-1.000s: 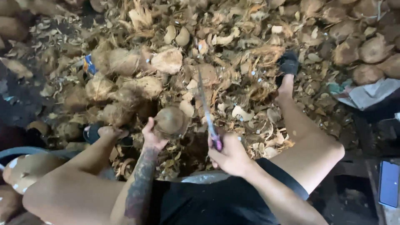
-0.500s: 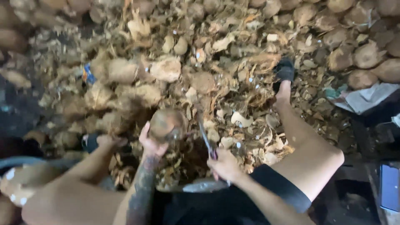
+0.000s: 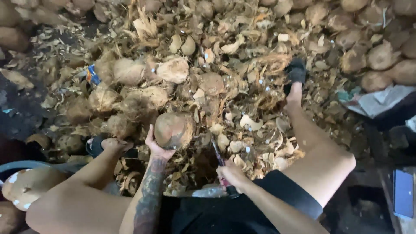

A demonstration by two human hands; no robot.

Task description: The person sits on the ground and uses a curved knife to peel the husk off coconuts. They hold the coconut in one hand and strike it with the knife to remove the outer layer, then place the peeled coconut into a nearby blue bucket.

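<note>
Coconut [image 3: 173,130], partly husked, held up between knees over husk pile [image 3: 225,78]. Left hand [image 3: 157,147] cups it from below, fingers wrapped around lower side, probably steadying it for cutting. Right hand [image 3: 232,175] closed on knife [image 3: 219,157], blade angled toward coconut, tip blurred. Floor buried in husk scraps; whole coconuts [image 3: 381,56] heaped toward far right corner.
</note>
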